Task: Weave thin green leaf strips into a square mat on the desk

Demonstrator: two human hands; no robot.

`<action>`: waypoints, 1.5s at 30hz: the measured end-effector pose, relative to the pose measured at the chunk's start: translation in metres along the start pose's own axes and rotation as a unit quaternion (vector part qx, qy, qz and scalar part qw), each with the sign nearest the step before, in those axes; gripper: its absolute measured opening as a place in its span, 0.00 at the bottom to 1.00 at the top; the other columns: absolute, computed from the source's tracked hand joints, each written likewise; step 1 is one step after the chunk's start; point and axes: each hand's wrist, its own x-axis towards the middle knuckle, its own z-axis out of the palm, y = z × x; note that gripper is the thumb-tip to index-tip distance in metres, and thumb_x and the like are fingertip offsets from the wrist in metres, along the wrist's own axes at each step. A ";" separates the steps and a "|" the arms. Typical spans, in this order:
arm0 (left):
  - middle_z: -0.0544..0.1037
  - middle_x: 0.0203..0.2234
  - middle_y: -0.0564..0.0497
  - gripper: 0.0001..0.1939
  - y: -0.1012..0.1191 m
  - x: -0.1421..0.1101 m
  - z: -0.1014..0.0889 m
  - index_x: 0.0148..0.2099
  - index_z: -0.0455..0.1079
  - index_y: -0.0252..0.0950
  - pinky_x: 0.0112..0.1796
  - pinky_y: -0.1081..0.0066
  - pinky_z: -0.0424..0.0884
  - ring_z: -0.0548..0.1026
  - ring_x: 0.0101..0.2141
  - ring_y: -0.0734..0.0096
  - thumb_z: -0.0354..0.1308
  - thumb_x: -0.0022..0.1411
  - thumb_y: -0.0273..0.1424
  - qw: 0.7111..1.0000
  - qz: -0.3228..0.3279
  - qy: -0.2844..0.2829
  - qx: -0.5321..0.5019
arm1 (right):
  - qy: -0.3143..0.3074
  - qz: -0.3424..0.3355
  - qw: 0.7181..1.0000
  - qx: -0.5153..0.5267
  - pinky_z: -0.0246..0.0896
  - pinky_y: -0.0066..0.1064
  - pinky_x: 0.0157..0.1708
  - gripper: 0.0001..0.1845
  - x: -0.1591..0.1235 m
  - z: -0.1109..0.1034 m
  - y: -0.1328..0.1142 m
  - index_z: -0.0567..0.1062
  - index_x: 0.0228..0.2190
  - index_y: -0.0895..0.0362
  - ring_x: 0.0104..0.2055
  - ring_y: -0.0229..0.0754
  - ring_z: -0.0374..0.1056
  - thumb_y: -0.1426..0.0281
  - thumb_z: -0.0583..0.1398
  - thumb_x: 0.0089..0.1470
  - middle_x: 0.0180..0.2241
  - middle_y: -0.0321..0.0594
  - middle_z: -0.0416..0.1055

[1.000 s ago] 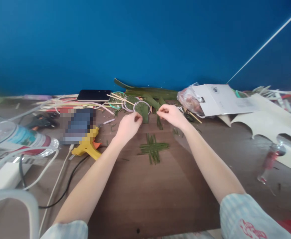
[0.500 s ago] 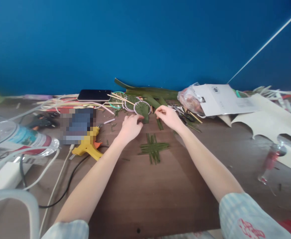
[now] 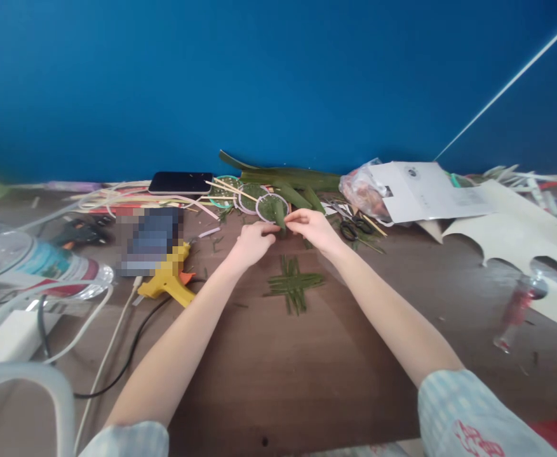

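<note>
My left hand (image 3: 252, 241) and my right hand (image 3: 310, 226) meet fingertip to fingertip at the far middle of the brown table (image 3: 268, 374). Both pinch a short green leaf strip (image 3: 279, 214) that stands between them, just in front of a small white ring filled with green (image 3: 272, 204). Nearer to me, a woven cross of thin green leaf strips (image 3: 294, 284) lies flat on the table, untouched. Long green leaves (image 3: 288, 176) lie along the blue wall behind the hands.
A yellow glue gun (image 3: 169, 277) with a black cord lies left of my hands. A dark phone (image 3: 180, 182), wooden sticks, scissors (image 3: 354, 228), a plastic bag (image 3: 361, 189), white paper (image 3: 425, 189) and cut cardboard (image 3: 521, 235) crowd the back and right.
Both hands have drawn together, the right moving left, and their fingertips now close on the leaf strip by the ring. The woven cross has not moved.
</note>
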 end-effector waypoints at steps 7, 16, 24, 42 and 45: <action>0.77 0.35 0.49 0.11 0.008 -0.002 -0.005 0.34 0.72 0.34 0.46 0.67 0.65 0.73 0.39 0.68 0.49 0.51 0.26 0.991 -0.018 -0.014 -0.129 | 0.027 0.006 0.998 0.051 0.58 0.23 0.20 0.12 0.003 -0.001 0.002 0.65 0.30 0.58 0.22 0.32 0.64 0.73 0.61 0.39 0.21 0.31 0.68; 0.70 0.20 0.57 0.10 0.000 0.002 -0.001 0.34 0.59 0.35 0.30 0.72 0.62 0.68 0.23 0.76 0.57 0.49 0.26 0.976 -0.047 0.052 -0.204 | -0.055 -0.027 0.996 0.059 0.64 0.28 0.25 0.11 -0.006 0.001 -0.008 0.70 0.29 0.58 0.23 0.34 0.66 0.73 0.62 0.37 0.21 0.33 0.70; 0.71 0.19 0.60 0.20 -0.001 0.002 -0.002 0.40 0.55 0.36 0.29 0.74 0.62 0.68 0.22 0.77 0.59 0.45 0.27 0.967 -0.003 0.072 -0.244 | -0.063 -0.040 0.997 0.022 0.61 0.27 0.23 0.05 -0.007 -0.004 -0.013 0.69 0.25 0.59 0.21 0.35 0.67 0.70 0.60 0.42 0.18 0.35 0.69; 0.72 0.20 0.56 0.07 0.000 0.001 -0.003 0.28 0.62 0.36 0.29 0.73 0.63 0.69 0.24 0.75 0.56 0.44 0.28 0.980 0.023 0.050 -0.191 | -0.089 -0.097 0.986 -0.103 0.58 0.28 0.25 0.03 -0.008 -0.008 -0.012 0.68 0.23 0.59 0.22 0.36 0.65 0.72 0.55 0.41 0.19 0.34 0.68; 0.71 0.20 0.57 0.06 0.001 0.001 -0.002 0.28 0.61 0.36 0.29 0.74 0.62 0.68 0.23 0.76 0.56 0.44 0.27 0.979 0.025 0.049 -0.197 | -0.093 -0.099 0.986 -0.098 0.59 0.28 0.26 0.03 -0.009 -0.007 -0.013 0.68 0.22 0.59 0.22 0.35 0.63 0.73 0.54 0.40 0.20 0.35 0.68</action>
